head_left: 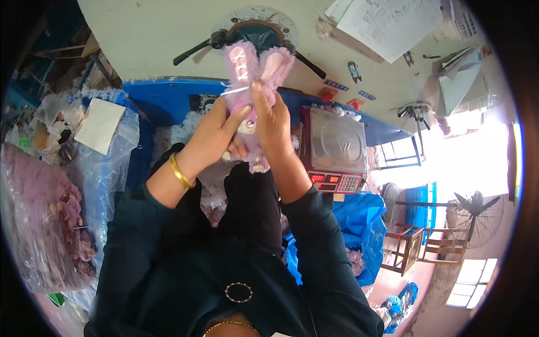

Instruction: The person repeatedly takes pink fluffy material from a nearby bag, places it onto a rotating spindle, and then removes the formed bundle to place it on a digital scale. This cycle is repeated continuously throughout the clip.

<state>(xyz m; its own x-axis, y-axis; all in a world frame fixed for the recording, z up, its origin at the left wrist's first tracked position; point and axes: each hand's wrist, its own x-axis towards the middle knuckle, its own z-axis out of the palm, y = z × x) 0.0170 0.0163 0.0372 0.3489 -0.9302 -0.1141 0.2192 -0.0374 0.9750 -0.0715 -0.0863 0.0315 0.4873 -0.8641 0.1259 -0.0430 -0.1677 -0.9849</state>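
A small pink-lilac plush rabbit [241, 98] is held up in front of me by both hands, its long ears pointing away from me. One ear has white crossed lacing on a pale lining, and a white thread or strip sticks out at the ears' base. My left hand [216, 133] is closed round the left side of the toy, thumb across its front. On the other side my right hand [273, 121] grips it, with the thumb laid up near the ears. Fingers cover much of the rabbit's middle; its pale feet show below.
Beyond the toy, a dark round fitting with two black handles [199, 51] sits in the pale machine panel. A red digital scale [337, 149] stands at right, above a blue bag [359, 236]. Clear bags of pink plush pieces [42, 219] lie left. Papers [387, 22] lie far right.
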